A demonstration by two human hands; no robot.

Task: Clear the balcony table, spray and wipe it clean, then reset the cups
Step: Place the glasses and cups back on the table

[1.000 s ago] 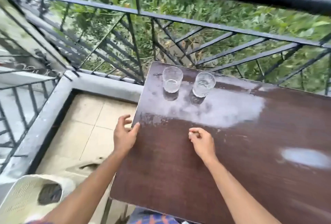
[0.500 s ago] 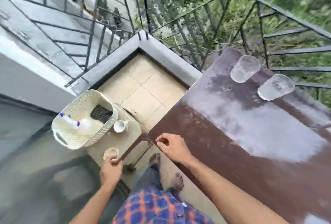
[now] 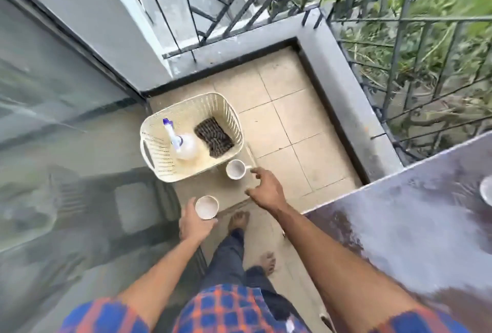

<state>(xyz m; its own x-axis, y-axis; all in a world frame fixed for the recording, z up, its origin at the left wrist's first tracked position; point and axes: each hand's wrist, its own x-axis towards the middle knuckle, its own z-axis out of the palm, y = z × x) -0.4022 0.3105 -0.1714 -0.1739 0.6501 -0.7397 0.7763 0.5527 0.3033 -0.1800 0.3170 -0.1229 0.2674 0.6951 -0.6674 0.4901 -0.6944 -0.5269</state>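
Note:
My left hand (image 3: 195, 223) grips a small white cup (image 3: 206, 207) from its near side, low beside a beige stool. A white mug (image 3: 236, 169) with a handle stands on that stool next to a cream basket (image 3: 159, 157). My right hand (image 3: 266, 189) hovers just right of the mug with its fingers spread and the index fingertip at the handle; it holds nothing. The wet brown balcony table (image 3: 399, 226) fills the right side. One clear glass (image 3: 487, 194) on it shows only partly at the frame's right edge.
Inside the basket lie a white spray bottle (image 3: 183, 143) with a purple nozzle and a dark folded cloth (image 3: 214, 137). A glass door (image 3: 53, 119) is to the left, and the black railing (image 3: 399, 40) runs behind. My bare feet (image 3: 239, 219) stand on the tiled floor.
The view has swung left and down from the table to the stool. My right hand left the table edge and reached across to the mug. My left hand still holds the small cup.

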